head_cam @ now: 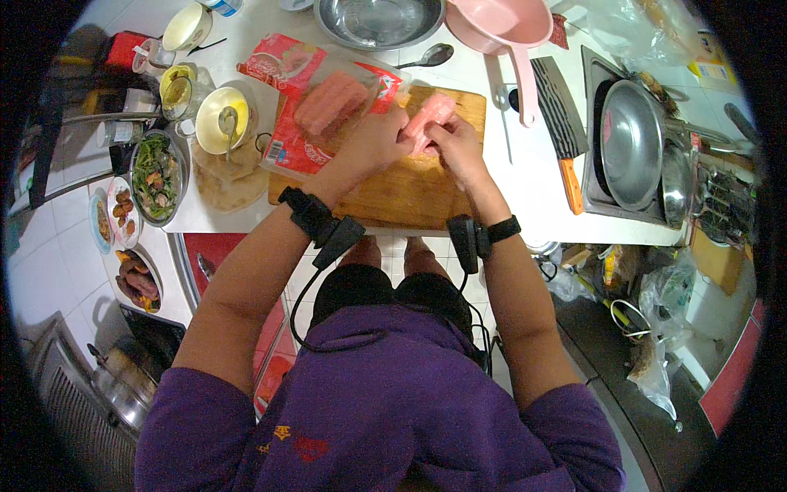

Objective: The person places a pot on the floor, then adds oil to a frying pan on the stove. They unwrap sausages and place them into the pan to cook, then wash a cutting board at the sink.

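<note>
My left hand [384,140] and my right hand [456,147] are together above a wooden cutting board [399,197]. Between them is a pink, sausage-like piece of meat [438,111], with what looks like thin film on it. The left fingers grip its near left end, partly hidden behind the hand. My right thumb and fingers pinch its lower right side. Beside my left hand, a red printed food package [286,123] lies over the board's left part. More pink pieces [332,101] show through its clear window.
Right of the board are a cleaver [558,111] with an orange handle, a pink ladle-like scoop [501,24] and a sink holding metal basins [633,144]. A steel basin [381,21] and spoon [433,55] stand behind. Leftward are an egg-yellow bowl [212,132] and a bowl of greens [154,178].
</note>
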`<action>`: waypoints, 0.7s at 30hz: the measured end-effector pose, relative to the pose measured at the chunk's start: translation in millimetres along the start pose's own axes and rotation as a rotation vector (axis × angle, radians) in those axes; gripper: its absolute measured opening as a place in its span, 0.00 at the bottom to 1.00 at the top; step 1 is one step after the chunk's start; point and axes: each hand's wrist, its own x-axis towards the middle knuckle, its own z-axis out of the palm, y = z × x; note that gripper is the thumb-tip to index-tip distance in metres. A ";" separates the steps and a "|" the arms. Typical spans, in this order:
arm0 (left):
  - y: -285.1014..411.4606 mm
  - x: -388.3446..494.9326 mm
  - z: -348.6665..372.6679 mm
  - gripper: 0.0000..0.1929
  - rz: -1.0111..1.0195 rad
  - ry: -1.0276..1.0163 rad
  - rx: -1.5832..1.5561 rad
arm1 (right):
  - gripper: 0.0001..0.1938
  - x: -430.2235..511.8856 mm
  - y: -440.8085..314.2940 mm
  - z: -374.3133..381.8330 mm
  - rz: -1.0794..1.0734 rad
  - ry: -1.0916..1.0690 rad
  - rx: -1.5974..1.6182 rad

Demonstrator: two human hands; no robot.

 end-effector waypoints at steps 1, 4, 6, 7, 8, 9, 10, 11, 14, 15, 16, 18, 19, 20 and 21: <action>2.8 0.3 0.5 0.14 -0.011 0.006 0.010 | 0.12 0.6 0.4 0.5 0.013 0.003 -0.034; 8.1 3.5 0.6 0.18 -0.021 0.011 0.014 | 0.12 5.2 2.8 5.4 -0.040 -0.006 -0.141; 10.5 6.5 1.2 0.22 -0.041 -0.034 0.003 | 0.12 7.4 4.8 9.7 -0.192 0.035 -0.221; 11.4 7.6 1.0 0.20 -0.010 0.037 -0.004 | 0.12 8.3 5.4 11.9 -0.170 0.054 -0.106; 12.7 6.1 1.7 0.19 0.003 0.093 -0.008 | 0.13 7.3 6.2 14.4 -0.148 0.073 0.009; 14.4 4.9 2.5 0.17 0.010 0.136 -0.011 | 0.13 6.9 6.1 16.5 -0.128 0.082 0.144; 16.5 2.8 3.4 0.17 0.018 0.156 0.000 | 0.16 5.9 6.1 20.3 -0.231 0.157 0.074; 19.3 0.0 5.2 0.18 0.020 0.166 0.016 | 0.16 5.4 5.3 23.4 -0.243 0.207 0.104; 28.5 0.6 11.1 0.18 0.067 0.272 -0.144 | 0.16 8.6 -0.3 34.2 -0.236 0.270 0.364; 31.2 3.2 13.6 0.17 0.087 0.324 -0.230 | 0.16 11.2 -2.9 37.2 -0.262 0.274 0.433; 35.1 3.6 19.4 0.16 0.132 0.431 -0.192 | 0.16 13.9 -5.1 40.2 -0.263 0.296 0.501; 37.1 11.5 26.0 0.15 0.078 0.534 -0.253 | 0.17 19.1 -9.1 43.7 -0.274 0.303 0.579; 36.5 13.6 29.1 0.15 0.052 0.589 -0.284 | 0.18 21.0 -10.6 43.7 -0.279 0.318 0.545; 34.0 17.8 29.9 0.14 0.052 0.570 -0.355 | 0.18 22.6 -11.9 43.9 -0.291 0.297 0.513; 30.6 20.1 30.4 0.14 0.149 0.590 -0.342 | 0.18 23.5 -12.7 43.6 -0.302 0.276 0.481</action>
